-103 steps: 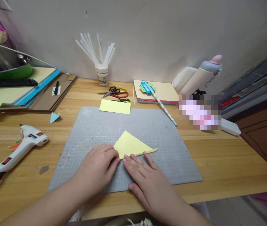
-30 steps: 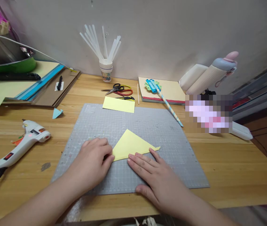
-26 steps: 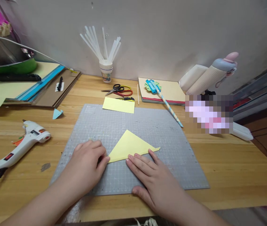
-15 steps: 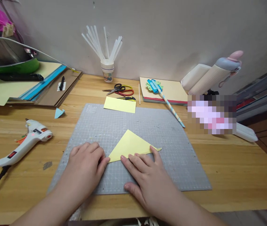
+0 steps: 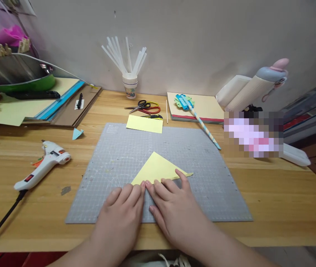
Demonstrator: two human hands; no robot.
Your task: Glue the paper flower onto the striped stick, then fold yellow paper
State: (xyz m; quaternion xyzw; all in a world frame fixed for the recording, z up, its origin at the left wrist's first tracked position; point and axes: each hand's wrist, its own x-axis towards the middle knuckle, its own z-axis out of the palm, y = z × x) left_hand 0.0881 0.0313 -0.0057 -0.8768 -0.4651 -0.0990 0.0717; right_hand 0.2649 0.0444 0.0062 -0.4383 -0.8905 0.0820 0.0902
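Observation:
A folded sheet of yellow paper point(image 5: 159, 167) lies on the grey cutting mat point(image 5: 102, 155), its peak pointing away from me and a thin rolled strip along its near edge. My left hand point(image 5: 126, 211) is closed, with curled fingers at the paper's lower left edge; what is under them is hidden. Spread along the rest of that edge are the fingers of my right hand point(image 5: 173, 204), pressing down, its thumb apart on the mat. Both hands meet near the middle of the edge. A second yellow paper strip point(image 5: 144, 124) rests at the mat's far side.
A hot glue gun point(image 5: 43, 163) lies on the left, near a blue paper scrap point(image 5: 77, 133). Behind the mat are scissors point(image 5: 140, 106), a cutter point(image 5: 155, 116), and paper cups point(image 5: 130, 87) with white sticks. A paper flower point(image 5: 184, 102) lies on a pad point(image 5: 209, 107); a bottle point(image 5: 258, 87) leans behind.
My left hand has moved right along the paper's near edge, up to my right hand. The right hand keeps its place on the paper. The view has shifted slightly left.

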